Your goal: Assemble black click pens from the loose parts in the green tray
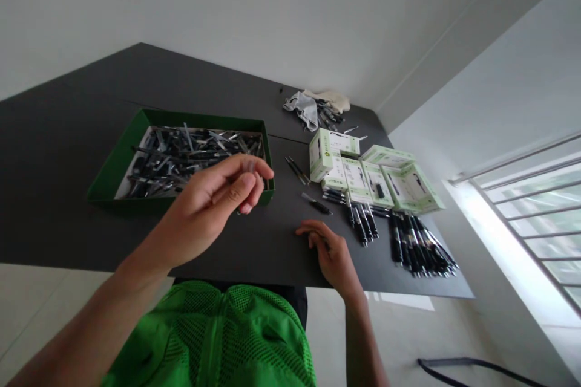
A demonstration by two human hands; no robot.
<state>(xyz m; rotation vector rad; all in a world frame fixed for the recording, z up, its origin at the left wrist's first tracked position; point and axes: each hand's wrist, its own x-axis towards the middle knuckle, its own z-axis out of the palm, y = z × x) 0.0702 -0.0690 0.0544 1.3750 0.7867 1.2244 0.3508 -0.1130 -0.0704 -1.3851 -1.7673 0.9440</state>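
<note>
Plain pale wall (pixel 218 30) rises smooth and matte behind a dark, flat counter (pixel 59 169). On it sits a shallow rectangular tray (pixel 124 154), green-walled, probably stiff board, filled with a tangle of slim, glossy pen parts (pixel 177 157), black and see-through. To the right stand light green and white cartons (pixel 320 157), thin-walled and angular, likely easy to crush.

Of the hands, the left hand (pixel 213 199) is raised at the tray's near right corner, its thumb and fingertips pinching together; the right hand (pixel 329 248) rests low over the counter, fingers loosely curled, and whether it holds anything cannot be told. Beyond it lies a fan of black pens (pixel 413 245), straight and cylindrical with bright tips; each should be light and rigid, best taken mid-barrel. One loose pen part (pixel 318 204), dark at one end and clear at the other, lies just beside the right hand.

Smallest is the clear piece (pixel 249 166) at the left fingertips, blurred; it looks like hard, slick plastic, nearly weightless, suiting a light pinch along its sides.
</note>
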